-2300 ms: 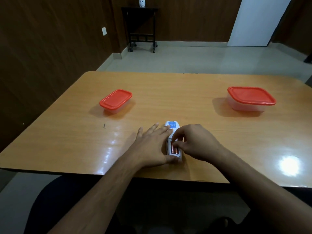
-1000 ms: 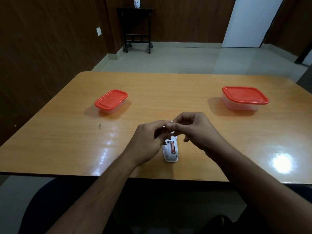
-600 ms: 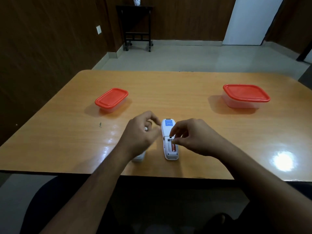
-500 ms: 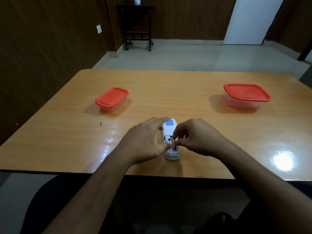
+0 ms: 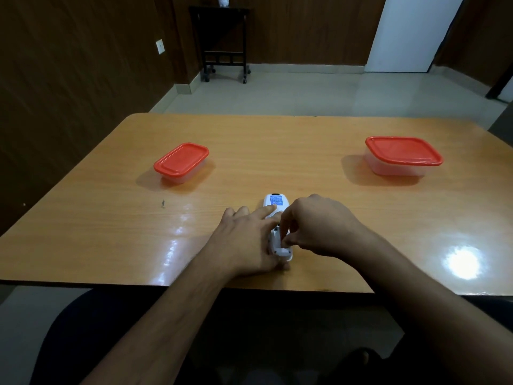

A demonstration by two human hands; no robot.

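Head view, lower centre: left hand [image 5: 247, 240] lies flat-fingered on the white plastic remote [image 5: 275, 202] near the glossy wooden table's [image 5: 277, 151] front edge, and right hand's [image 5: 319, 226] curled fingertips work its open back, their pinch hidden, so hard prying could flip it off.

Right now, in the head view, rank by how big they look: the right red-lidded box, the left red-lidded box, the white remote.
1. right red-lidded box
2. left red-lidded box
3. white remote, nearest the camera, partly under the left hand and right hand, so third is unsure.
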